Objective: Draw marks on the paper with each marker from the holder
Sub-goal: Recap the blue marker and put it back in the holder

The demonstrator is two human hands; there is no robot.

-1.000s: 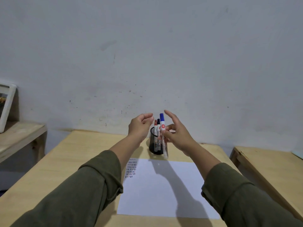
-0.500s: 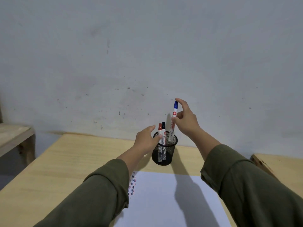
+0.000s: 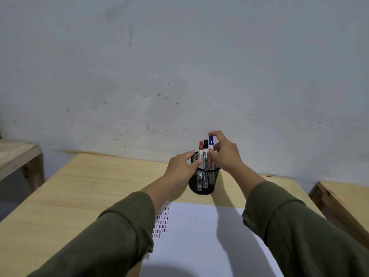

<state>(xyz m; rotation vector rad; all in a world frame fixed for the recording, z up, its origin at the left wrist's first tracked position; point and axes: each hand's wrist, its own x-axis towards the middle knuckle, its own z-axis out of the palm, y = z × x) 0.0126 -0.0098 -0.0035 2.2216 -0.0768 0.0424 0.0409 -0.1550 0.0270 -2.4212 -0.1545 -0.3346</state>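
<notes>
**A:** What changed? Half a second back the blue marker (image 3: 210, 145) was up in the air, only its tip in the cup.

**B:** It's seated in the mesh holder (image 3: 204, 181) now, just right of centre frame, upright beside the black marker (image 3: 205, 150) and the red marker (image 3: 200, 151). All three are in, caps up.

**A:** Grip?

**B:** Right hand (image 3: 224, 153) is curled around the blue one, index over the cap, thumb at the barrel. Whether it's pinching or letting go, I can't tell. Left hand (image 3: 182, 167) is bracing the holder at its left rim, thumb on the rim, fingers around the wall; a loose steadying hold, not a clench.

**A:** Meaning for the task?

**B:** My read: blue's turn is over. The paper (image 3: 209, 236) at lower centre has rows of red, blue and black ticks near its upper left corner, partly under the left sleeve. So either another round starts or it's finished.

**A:** Room?

**B:** The holder sits on the table (image 3: 89, 186) just above the paper's top edge, near the far edge and the wall (image 3: 179, 66). Little slack behind it, so a shove goes wallward. Straight up is clear for a pull. Most of the sheet is blank. There's a bench (image 3: 343, 196) at right across a gap and a shelf (image 3: 18, 154) far left, both well apart.
</notes>
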